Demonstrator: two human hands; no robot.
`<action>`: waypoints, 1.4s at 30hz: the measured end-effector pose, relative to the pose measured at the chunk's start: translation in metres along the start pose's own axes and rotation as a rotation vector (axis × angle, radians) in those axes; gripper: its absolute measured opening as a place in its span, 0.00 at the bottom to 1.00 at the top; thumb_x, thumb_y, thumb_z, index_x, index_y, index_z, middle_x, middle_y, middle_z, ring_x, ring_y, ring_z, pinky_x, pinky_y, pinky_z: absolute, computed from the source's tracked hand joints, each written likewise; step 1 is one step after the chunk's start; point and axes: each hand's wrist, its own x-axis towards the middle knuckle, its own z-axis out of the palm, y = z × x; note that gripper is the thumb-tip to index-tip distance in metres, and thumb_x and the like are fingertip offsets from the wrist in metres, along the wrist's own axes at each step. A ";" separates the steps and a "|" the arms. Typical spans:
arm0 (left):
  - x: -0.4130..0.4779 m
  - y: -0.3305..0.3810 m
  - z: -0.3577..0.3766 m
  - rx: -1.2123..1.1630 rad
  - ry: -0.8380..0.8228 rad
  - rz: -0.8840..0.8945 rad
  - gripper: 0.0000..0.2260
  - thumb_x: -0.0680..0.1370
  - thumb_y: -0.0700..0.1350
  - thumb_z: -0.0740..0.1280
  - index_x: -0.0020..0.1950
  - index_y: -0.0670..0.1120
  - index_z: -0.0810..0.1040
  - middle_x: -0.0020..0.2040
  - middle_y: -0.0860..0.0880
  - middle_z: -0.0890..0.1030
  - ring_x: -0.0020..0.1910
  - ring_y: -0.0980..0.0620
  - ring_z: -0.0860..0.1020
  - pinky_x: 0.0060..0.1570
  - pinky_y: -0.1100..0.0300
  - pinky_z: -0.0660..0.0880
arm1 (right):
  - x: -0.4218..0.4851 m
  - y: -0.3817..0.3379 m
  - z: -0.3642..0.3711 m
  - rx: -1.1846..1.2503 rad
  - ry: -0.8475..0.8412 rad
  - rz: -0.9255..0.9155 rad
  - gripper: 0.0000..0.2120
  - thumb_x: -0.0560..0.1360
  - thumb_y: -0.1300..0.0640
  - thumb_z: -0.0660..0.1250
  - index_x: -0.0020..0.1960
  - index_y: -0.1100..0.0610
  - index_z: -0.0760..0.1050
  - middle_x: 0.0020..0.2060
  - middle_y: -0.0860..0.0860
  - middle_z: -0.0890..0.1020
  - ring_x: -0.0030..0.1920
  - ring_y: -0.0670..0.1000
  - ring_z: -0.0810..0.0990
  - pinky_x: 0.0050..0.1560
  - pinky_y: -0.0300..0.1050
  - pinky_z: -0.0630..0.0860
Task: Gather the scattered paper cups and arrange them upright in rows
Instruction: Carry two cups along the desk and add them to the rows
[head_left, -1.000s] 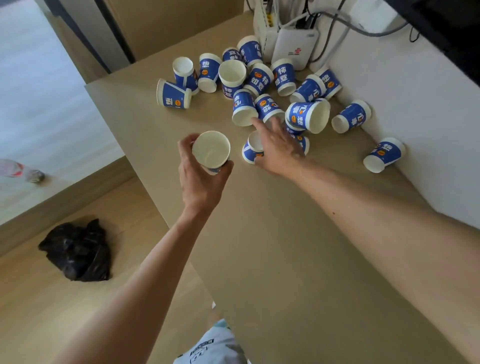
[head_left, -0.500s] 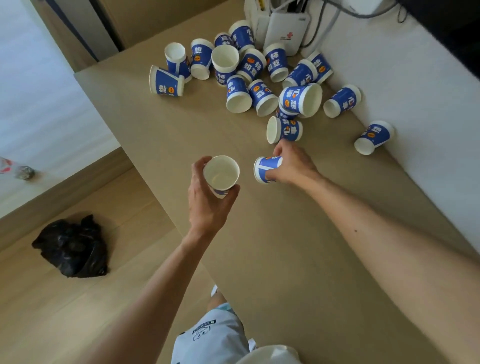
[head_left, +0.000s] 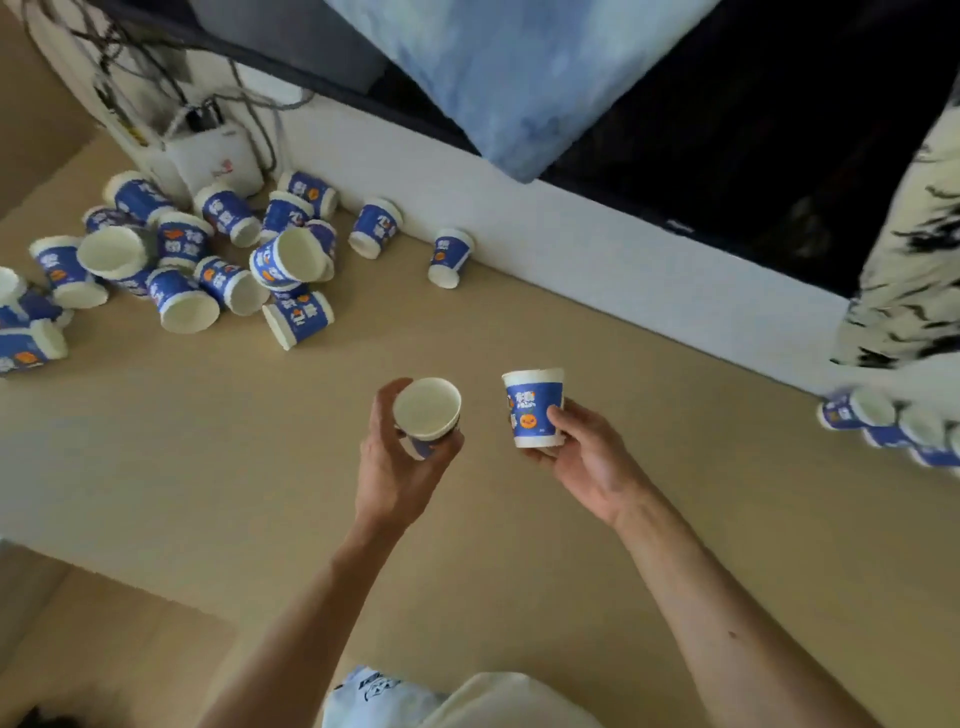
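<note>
My left hand (head_left: 400, 467) grips a blue-and-white paper cup (head_left: 427, 413) upright, its open mouth facing me, above the tan table (head_left: 260, 467). Just to its right, my right hand (head_left: 587, 452) holds a second cup (head_left: 535, 408) upright by its lower side and base. Several more cups lie tipped over in a scattered pile (head_left: 208, 260) at the far left, and one lone cup (head_left: 449, 257) lies near the wall. A few blurred cups (head_left: 883, 423) stand together at the right edge.
A white wall ledge (head_left: 597, 249) runs along the table's far side. White router boxes with cables (head_left: 208, 150) sit at the far left corner. A patterned cloth (head_left: 909, 249) hangs at the right. The table's near edge drops to the wooden floor (head_left: 104, 649).
My right hand has lifted its cup off the table and turned it upright. Both hands moved right, away from the pile, and my view swung right to show cups at the right edge.
</note>
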 end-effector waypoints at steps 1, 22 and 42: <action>-0.003 0.008 0.016 0.000 -0.050 0.018 0.26 0.69 0.46 0.79 0.62 0.57 0.70 0.51 0.60 0.79 0.43 0.56 0.80 0.42 0.73 0.74 | -0.013 -0.001 -0.017 0.052 0.023 -0.036 0.29 0.65 0.52 0.79 0.62 0.63 0.78 0.55 0.60 0.83 0.51 0.56 0.83 0.53 0.51 0.80; -0.194 0.149 0.413 0.044 -0.646 0.264 0.29 0.67 0.43 0.80 0.63 0.52 0.72 0.51 0.59 0.79 0.42 0.53 0.80 0.43 0.65 0.78 | -0.235 -0.020 -0.447 0.129 0.903 -0.363 0.32 0.60 0.62 0.75 0.64 0.63 0.74 0.56 0.63 0.82 0.54 0.59 0.82 0.58 0.57 0.78; -0.235 0.158 0.556 0.225 -0.645 0.361 0.33 0.63 0.44 0.83 0.65 0.53 0.72 0.56 0.66 0.78 0.52 0.64 0.78 0.49 0.64 0.78 | -0.166 -0.103 -0.762 -0.243 1.242 -0.435 0.29 0.64 0.64 0.78 0.62 0.58 0.71 0.52 0.51 0.80 0.47 0.48 0.79 0.44 0.37 0.72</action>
